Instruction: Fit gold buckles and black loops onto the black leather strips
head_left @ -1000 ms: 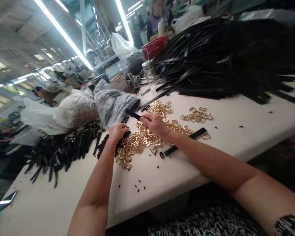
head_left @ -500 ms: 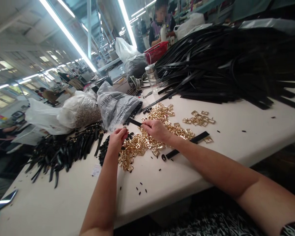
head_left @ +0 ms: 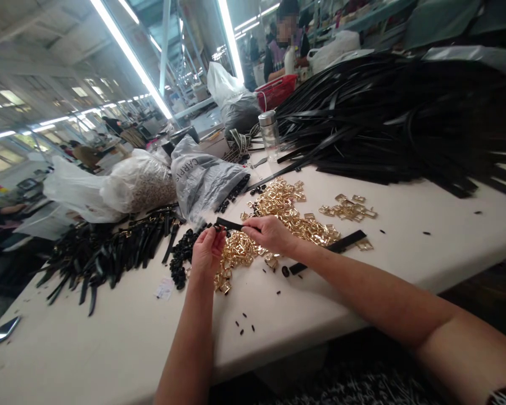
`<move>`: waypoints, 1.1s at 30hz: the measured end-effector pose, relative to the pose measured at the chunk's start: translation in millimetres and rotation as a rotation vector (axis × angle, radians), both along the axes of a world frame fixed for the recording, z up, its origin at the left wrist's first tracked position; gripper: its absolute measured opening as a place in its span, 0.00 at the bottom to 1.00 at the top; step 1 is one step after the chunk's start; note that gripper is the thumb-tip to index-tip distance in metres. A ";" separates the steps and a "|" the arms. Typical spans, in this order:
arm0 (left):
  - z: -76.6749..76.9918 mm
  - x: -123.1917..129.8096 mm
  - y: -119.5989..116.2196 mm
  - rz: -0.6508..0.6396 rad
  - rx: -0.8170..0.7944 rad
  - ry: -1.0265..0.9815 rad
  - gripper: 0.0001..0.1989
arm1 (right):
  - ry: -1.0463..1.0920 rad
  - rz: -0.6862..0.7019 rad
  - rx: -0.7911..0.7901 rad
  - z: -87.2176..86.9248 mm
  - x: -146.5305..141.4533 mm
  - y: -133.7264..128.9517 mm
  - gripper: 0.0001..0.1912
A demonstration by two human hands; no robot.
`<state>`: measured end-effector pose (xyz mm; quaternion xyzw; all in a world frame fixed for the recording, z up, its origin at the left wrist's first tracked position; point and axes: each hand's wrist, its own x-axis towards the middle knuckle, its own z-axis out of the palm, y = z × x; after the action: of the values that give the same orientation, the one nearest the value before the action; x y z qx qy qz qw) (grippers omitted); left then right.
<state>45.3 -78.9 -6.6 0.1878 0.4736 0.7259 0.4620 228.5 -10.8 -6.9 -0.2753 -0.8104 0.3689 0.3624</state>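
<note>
My right hand [head_left: 270, 233] is closed around a black strap [head_left: 231, 225], whose free end points left. Beside that end, my left hand [head_left: 207, 246] pinches a small black loop [head_left: 218, 228]. The loop and the strap end are very close; whether they touch I cannot tell. Under and behind my hands lies a pile of gold buckles [head_left: 284, 205]. Black loops [head_left: 181, 256] are heaped just left of my left hand. Another black strap [head_left: 349, 241] lies partly under my right forearm, with a single black loop [head_left: 285, 271] near its lower end.
A grey plastic bag [head_left: 202, 174] spills black pieces. Finished-looking black straps [head_left: 109, 247] lie left, and a large heap of long black straps [head_left: 371, 118] lies right. A glass bottle [head_left: 270, 138] stands behind. A phone [head_left: 0, 333] rests at far left; a person sits beyond.
My left hand has moved slightly right and lower, bringing the small loop to the strap's end. The right hand still grips the strap. The whole view has shifted a little.
</note>
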 end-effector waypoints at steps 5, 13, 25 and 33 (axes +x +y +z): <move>-1.3 0.3 -1.0 0.029 -0.004 0.010 0.13 | 0.003 0.039 -0.038 1.4 -0.8 -2.1 0.12; -0.8 -5.4 -4.7 -0.021 0.007 0.121 0.17 | -0.186 0.113 -0.128 15.5 8.7 3.3 0.12; -13.9 32.0 -2.7 -0.206 -0.045 0.137 0.17 | -0.147 0.019 -0.100 8.5 -0.7 -9.7 0.22; -26.1 52.2 -4.8 -0.403 -0.002 0.379 0.16 | -0.251 -0.039 -0.052 4.3 0.1 -10.9 0.47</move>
<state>97.4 -83.7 -32.7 0.4104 0.5055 0.5707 0.5004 228.6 -21.7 -2.6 -0.3442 -0.8341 0.3455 0.2577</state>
